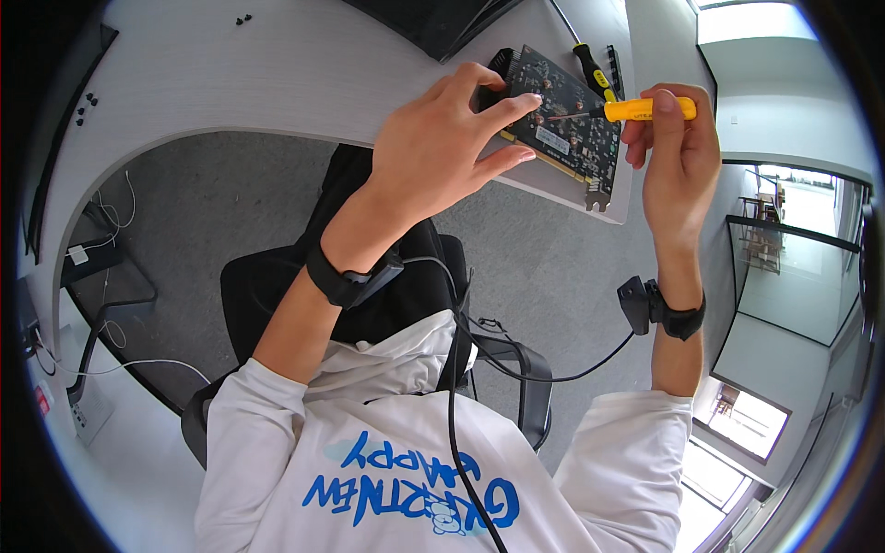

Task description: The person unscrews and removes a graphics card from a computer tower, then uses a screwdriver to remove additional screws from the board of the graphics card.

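Observation:
A graphics card [576, 111] lies near the right end of the desk, its dark circuit-board side facing up. A pale label sits on it and a gold contact strip runs along its near edge. My left hand [442, 138] steadies the card from the left: the index fingertip rests on the board, and other fingers bend over its left end. The thumb reaches toward the near edge. In my right hand [678, 138] is a yellow-handled screwdriver [645, 110], gripped between thumb and fingers. Its thin shaft points left, and the tip is at the board near my left index finger.
Behind the card lies a second screwdriver [593, 72] with a black and yellow handle, beside a slim black slotted strip [615, 69]. A large black object [433, 23] stands at the desk's back. Small black screws [243, 19] lie at the far left. Cables run from my wrist straps.

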The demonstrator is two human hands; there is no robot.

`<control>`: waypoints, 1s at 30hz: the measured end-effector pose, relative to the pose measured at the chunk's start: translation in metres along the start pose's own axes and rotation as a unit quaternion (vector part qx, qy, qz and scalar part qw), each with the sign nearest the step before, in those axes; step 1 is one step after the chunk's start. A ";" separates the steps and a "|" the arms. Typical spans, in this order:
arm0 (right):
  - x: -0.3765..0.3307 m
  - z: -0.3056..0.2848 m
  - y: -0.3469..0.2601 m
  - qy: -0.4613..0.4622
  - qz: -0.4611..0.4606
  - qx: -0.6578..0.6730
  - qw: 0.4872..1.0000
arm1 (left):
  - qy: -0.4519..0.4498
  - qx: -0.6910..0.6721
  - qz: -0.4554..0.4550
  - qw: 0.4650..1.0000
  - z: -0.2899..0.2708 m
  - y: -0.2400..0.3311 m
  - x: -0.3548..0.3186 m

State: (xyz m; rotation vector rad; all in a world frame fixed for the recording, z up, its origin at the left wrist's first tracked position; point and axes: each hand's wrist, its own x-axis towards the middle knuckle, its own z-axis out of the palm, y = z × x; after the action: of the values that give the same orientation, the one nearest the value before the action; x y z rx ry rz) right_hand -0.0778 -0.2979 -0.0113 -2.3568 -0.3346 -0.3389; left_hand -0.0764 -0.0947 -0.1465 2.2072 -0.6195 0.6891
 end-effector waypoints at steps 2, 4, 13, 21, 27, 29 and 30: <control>0.000 0.003 0.003 0.005 0.004 0.000 1.000 | 0.001 0.004 -0.001 1.000 0.000 -0.001 -0.001; -0.001 0.004 0.005 0.010 0.004 0.015 1.000 | 0.003 0.006 0.000 1.000 0.000 0.000 -0.001; 0.008 0.002 -0.013 -0.017 0.025 -0.010 0.999 | 0.005 0.010 0.004 1.000 0.002 -0.001 0.000; 0.029 -0.011 -0.027 -0.111 0.038 -0.073 0.990 | 0.023 0.025 0.012 0.999 0.003 -0.002 0.000; 0.028 -0.021 -0.032 -0.174 0.008 -0.089 0.981 | 0.038 0.018 0.019 0.999 0.003 -0.002 0.000; 0.028 -0.023 -0.027 -0.203 -0.036 -0.052 0.977 | 0.033 0.018 0.017 0.999 0.003 -0.004 -0.001; 0.029 -0.025 -0.023 -0.202 -0.035 -0.054 0.977 | 0.029 0.016 0.016 0.999 0.003 -0.003 -0.001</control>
State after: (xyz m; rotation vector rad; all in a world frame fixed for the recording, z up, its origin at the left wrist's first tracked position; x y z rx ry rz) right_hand -0.0622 -0.2952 0.0302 -2.5171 -0.6047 0.0989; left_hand -0.0741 -0.0951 -0.1507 2.2023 -0.6203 0.7806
